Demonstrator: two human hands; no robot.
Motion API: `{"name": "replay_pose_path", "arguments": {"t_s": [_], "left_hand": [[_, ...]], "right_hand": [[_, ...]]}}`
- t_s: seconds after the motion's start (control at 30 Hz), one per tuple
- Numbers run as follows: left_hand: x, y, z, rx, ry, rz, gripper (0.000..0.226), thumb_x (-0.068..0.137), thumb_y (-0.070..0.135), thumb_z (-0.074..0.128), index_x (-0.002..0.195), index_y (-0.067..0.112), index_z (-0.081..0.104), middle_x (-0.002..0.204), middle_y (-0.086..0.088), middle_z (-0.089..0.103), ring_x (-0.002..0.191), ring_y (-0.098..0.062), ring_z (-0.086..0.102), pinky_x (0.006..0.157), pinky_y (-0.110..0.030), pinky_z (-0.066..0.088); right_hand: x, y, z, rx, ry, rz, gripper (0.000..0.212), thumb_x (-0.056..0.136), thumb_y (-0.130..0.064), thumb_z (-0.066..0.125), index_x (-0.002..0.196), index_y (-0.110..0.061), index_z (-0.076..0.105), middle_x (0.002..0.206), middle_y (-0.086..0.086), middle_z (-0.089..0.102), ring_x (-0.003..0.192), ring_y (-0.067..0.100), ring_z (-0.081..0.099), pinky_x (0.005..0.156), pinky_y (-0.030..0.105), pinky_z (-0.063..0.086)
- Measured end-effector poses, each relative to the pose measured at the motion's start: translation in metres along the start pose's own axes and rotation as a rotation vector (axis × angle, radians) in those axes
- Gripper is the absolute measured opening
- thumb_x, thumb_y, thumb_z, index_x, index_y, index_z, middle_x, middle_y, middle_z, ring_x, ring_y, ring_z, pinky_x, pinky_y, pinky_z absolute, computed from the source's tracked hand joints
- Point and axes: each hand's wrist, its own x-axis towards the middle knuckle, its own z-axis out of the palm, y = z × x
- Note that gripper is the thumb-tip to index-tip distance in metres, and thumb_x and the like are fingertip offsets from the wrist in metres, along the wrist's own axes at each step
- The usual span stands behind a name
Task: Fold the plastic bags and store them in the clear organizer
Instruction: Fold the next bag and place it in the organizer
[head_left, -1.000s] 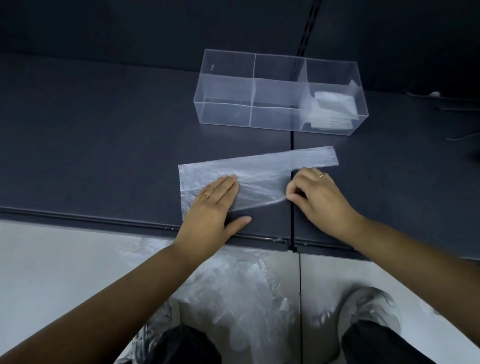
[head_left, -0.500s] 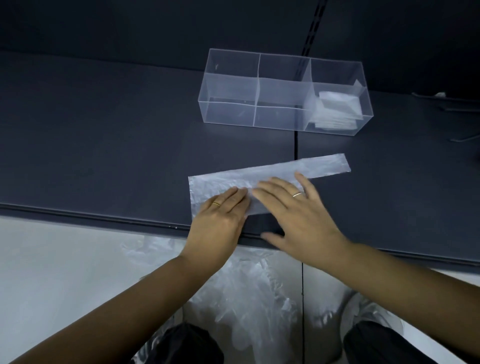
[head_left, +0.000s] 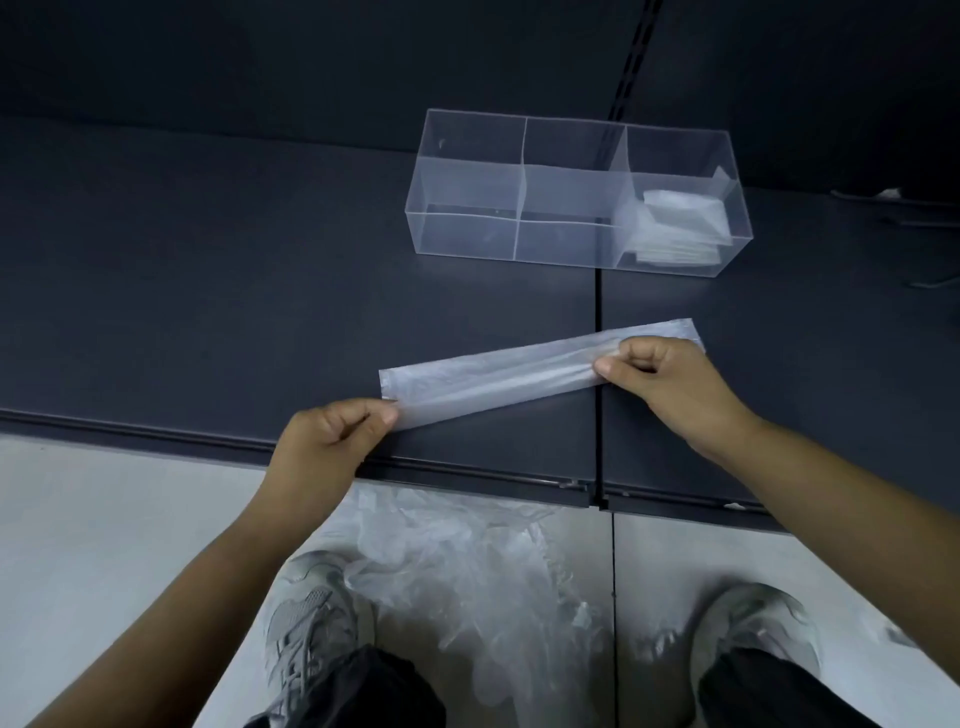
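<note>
The long folded strip of thin plastic bag (head_left: 493, 382) near the table's front edge is milky, translucent white, greyed by the dark surface beneath. The flat matte table (head_left: 208, 286) is plain dark slate blue. The rectangular clear plastic organizer (head_left: 470, 208) is colourless with pale frosty edges. The small folded bags (head_left: 680, 223) in its right compartment are white. The smooth floor (head_left: 104, 519) is pale grey, and the mesh sneakers (head_left: 306, 613) are grey.

Bare left forearm (head_left: 197, 582) and bare right forearm (head_left: 841, 483) run down to the left hand (head_left: 332, 441) and right hand (head_left: 665, 379). Down below, grey mesh sneakers: the left shoe (head_left: 306, 618) with grey laces, the right shoe (head_left: 753, 623) rounded at the toe. Black trouser legs (head_left: 363, 691) sit over both.
</note>
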Motion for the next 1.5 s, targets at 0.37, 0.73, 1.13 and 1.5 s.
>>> {"name": "replay_pose_path", "arguments": {"t_s": [0.37, 0.73, 1.13, 1.5], "left_hand": [[0.014, 0.016, 0.017, 0.383, 0.438, 0.166, 0.013, 0.092, 0.01, 0.059, 0.1, 0.014, 0.068, 0.088, 0.005, 0.065, 0.082, -0.015, 0.062, 0.075, -0.013, 0.042], [0.007, -0.007, 0.066, 1.07, -0.115, 0.425, 0.081, 0.093, 0.065, 0.01, 0.153, 0.011, 0.019, 0.16, -0.007, 0.016, 0.148, -0.026, 0.012, 0.119, -0.05, 0.016], [0.008, -0.009, 0.067, 1.082, -0.114, 0.473, 0.079, 0.094, 0.062, 0.016, 0.15, 0.006, 0.028, 0.157, -0.013, 0.025, 0.145, -0.031, 0.021, 0.114, -0.055, 0.026], [0.009, -0.007, 0.067, 1.083, -0.113, 0.463, 0.08, 0.095, 0.063, 0.011, 0.15, 0.007, 0.028, 0.156, -0.014, 0.025, 0.145, -0.032, 0.022, 0.114, -0.054, 0.026]], "right_hand": [[0.023, 0.003, 0.014, -0.049, 0.213, 0.118, 0.015, 0.08, -0.023, 0.076, 0.069, -0.026, 0.066, 0.064, -0.021, 0.069, 0.062, -0.011, 0.062, 0.058, -0.002, 0.039], [0.011, -0.019, 0.026, -0.467, 0.322, -0.037, 0.033, 0.084, -0.017, 0.067, 0.116, -0.014, 0.058, 0.102, 0.002, 0.059, 0.098, 0.023, 0.058, 0.083, 0.029, 0.044], [0.001, 0.022, 0.024, -1.115, -0.154, -0.308, 0.084, 0.087, -0.067, 0.004, 0.153, -0.017, -0.008, 0.16, -0.002, -0.015, 0.146, 0.011, -0.018, 0.119, 0.034, -0.01], [0.02, 0.041, -0.065, -0.638, 0.325, -0.137, 0.03, 0.095, -0.024, 0.056, 0.122, -0.012, 0.061, 0.127, 0.005, 0.053, 0.12, 0.026, 0.045, 0.107, 0.041, 0.032]]}}
